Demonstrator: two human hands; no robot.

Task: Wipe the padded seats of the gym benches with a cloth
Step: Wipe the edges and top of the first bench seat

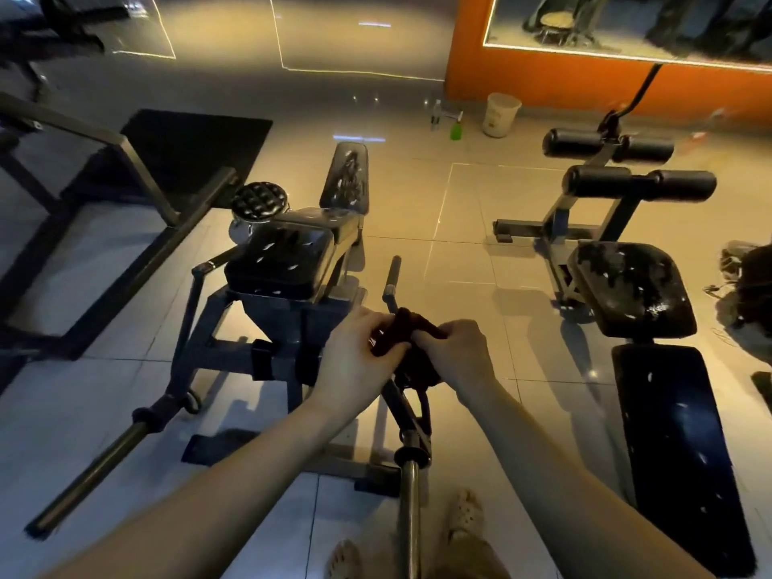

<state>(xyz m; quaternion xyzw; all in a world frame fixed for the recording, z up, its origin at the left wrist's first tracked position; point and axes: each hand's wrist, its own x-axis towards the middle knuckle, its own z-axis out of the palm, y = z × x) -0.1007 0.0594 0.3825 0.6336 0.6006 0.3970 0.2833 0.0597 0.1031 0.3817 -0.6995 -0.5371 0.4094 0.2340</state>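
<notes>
Both hands meet mid-view. The left hand (pixel 355 357) and the right hand (pixel 455 353) are close together, each with fingers curled round a dark reddish-brown cloth (pixel 401 338) bunched between them. They hold it in the air above a grey metal bar (pixel 409 495), touching no padding. The grip suggests the person is gathering or refolding the cloth into a wad fit for wiping.

From the hands, a black square padded seat (pixel 280 265) sits at eleven o'clock on its dark steel frame, near enough to be the likely next surface. A black rounded padded seat (pixel 631 290) lies at two o'clock, with its long black padded backrest (pixel 676 445) at four o'clock. Both show pale flecks; whether these are dirt or glints cannot be told.

Far off at one o'clock, a white plastic bucket (pixel 501 114) stands upright on the pale tiled floor (pixel 459 252) against an orange wall (pixel 585 85); its contents are not visible. At the bucket's nine o'clock stand a small green bottle (pixel 456 130) and a clear bottle (pixel 435 114), fill levels unreadable.
</notes>
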